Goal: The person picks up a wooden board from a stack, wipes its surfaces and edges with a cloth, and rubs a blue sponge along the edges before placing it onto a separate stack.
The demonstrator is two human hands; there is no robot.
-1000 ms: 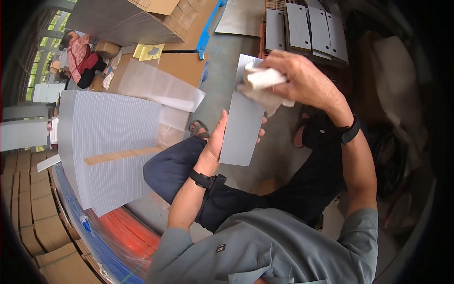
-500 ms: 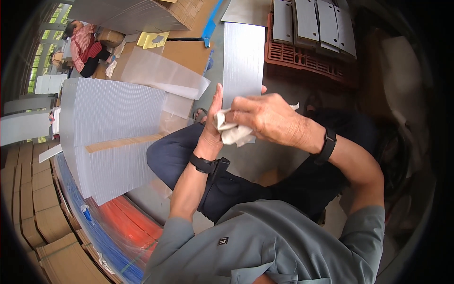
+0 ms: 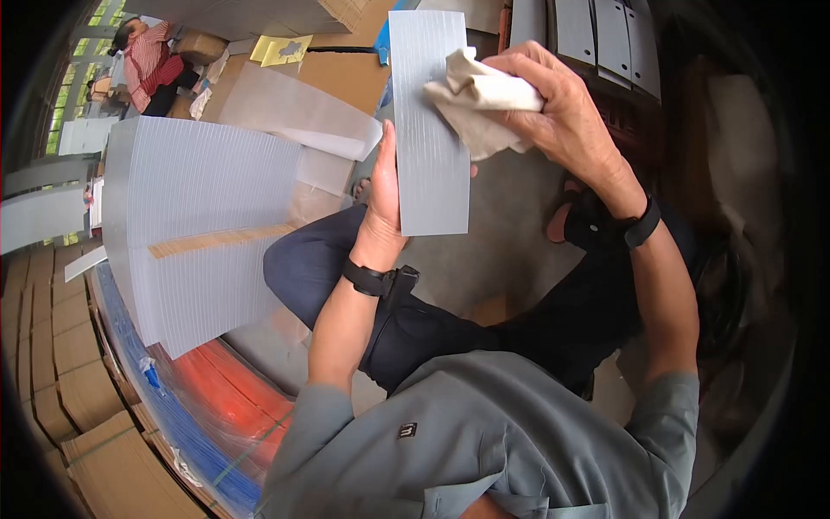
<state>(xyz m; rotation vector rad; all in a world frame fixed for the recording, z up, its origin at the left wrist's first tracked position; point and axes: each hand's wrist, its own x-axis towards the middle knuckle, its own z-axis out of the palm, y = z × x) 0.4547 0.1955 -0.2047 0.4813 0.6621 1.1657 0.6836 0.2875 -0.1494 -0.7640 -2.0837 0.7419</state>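
A long, flat grey panel with fine grain lines stands up in front of me, over my lap. My left hand grips its lower part, the thumb along the left edge and a fingertip showing past the right edge; the other fingers are behind it. In my right hand is a crumpled off-white cloth, pinched between thumb and fingers. The cloth lies at the panel's right edge and overlaps its upper half; whether it presses on the surface I cannot tell.
To my left stands a large stack of grey panels. Panels with holes sit at the upper right. Translucent sheeting and yellow paper lie on cardboard. Beyond is a person in a striped shirt. Brown cardboard stacks fill the lower left.
My right hand has moved up and right with the cloth, from the panel's lower end to its upper right edge. The panel's lower face now shows.
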